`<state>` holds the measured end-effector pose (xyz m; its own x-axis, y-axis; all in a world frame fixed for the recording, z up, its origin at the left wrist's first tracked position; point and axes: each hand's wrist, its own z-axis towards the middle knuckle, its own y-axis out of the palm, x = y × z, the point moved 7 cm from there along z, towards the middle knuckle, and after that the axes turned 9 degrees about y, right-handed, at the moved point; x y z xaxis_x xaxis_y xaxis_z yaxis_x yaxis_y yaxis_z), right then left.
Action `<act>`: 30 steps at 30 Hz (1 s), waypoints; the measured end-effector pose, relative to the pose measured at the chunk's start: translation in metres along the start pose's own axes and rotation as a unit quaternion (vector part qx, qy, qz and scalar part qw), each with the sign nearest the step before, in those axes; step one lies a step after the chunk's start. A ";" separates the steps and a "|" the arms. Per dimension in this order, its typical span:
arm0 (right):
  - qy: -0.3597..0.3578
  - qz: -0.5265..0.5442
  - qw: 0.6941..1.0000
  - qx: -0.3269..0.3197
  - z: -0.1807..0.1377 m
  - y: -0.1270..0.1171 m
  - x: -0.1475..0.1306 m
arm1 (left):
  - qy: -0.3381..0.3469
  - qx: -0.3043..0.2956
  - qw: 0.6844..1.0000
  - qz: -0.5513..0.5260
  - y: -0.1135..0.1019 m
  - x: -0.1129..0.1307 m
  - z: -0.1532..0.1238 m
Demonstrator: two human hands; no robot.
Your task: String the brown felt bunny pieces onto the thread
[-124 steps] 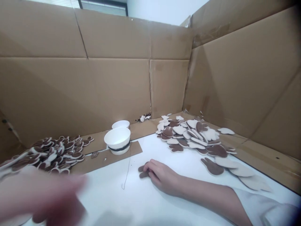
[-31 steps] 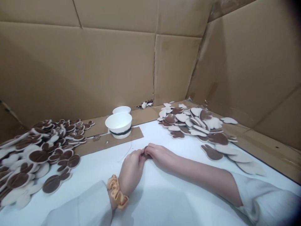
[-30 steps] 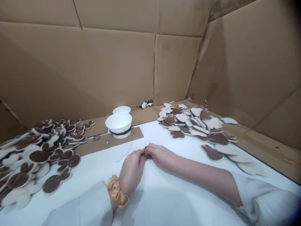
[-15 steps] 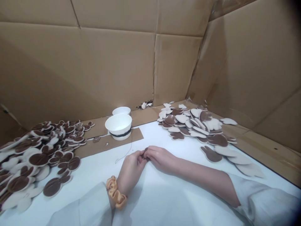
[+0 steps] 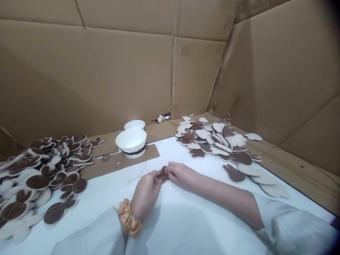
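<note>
Small brown fabric piece (image 5: 162, 173) pinched between fingertips of left hand (image 5: 145, 192) and right hand (image 5: 181, 175), low over white bench (image 5: 186, 226) centre. Both forearms laid flat, wrists resting, fingers curled inward meeting.

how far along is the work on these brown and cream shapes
Done: two heaps lie sorted apart, and the left heap looks larger than the right heap; which one is finished cannot be told. In hand: the left hand and right hand pinch one brown piece just above the white table. Left: whichever heap is unworked.
</note>
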<state>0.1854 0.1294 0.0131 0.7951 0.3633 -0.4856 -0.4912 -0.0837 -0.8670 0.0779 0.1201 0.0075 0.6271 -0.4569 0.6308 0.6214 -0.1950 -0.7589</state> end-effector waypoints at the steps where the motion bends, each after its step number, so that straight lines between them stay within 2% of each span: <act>1: 0.001 0.001 1.000 0.000 0.000 -0.001 0.002 | -0.002 -0.001 1.000 0.004 0.000 0.000 0.000; 12: 0.026 0.010 1.000 -0.013 -0.002 -0.006 0.009 | -0.003 -0.013 0.997 0.079 -0.003 0.006 0.006; 16: 0.016 0.019 0.999 -0.034 -0.001 -0.009 0.009 | 0.029 -0.015 0.993 0.114 -0.006 0.013 0.012; 23: 0.004 0.039 0.997 -0.063 -0.004 -0.016 0.010 | 0.062 -0.027 0.992 0.109 -0.005 0.012 0.020; 25: -0.019 0.048 0.997 -0.053 -0.002 -0.016 0.010 | 0.073 -0.025 0.992 0.102 -0.005 0.011 0.024; 30: -0.143 0.026 0.989 0.005 0.001 -0.014 0.005 | 0.095 -0.019 0.992 0.079 -0.005 0.006 0.032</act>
<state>0.1957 0.1334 0.0227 0.6357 0.6073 -0.4765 -0.5338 -0.1001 -0.8397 0.0942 0.1460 0.0202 0.6138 -0.6389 0.4637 0.5016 -0.1380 -0.8540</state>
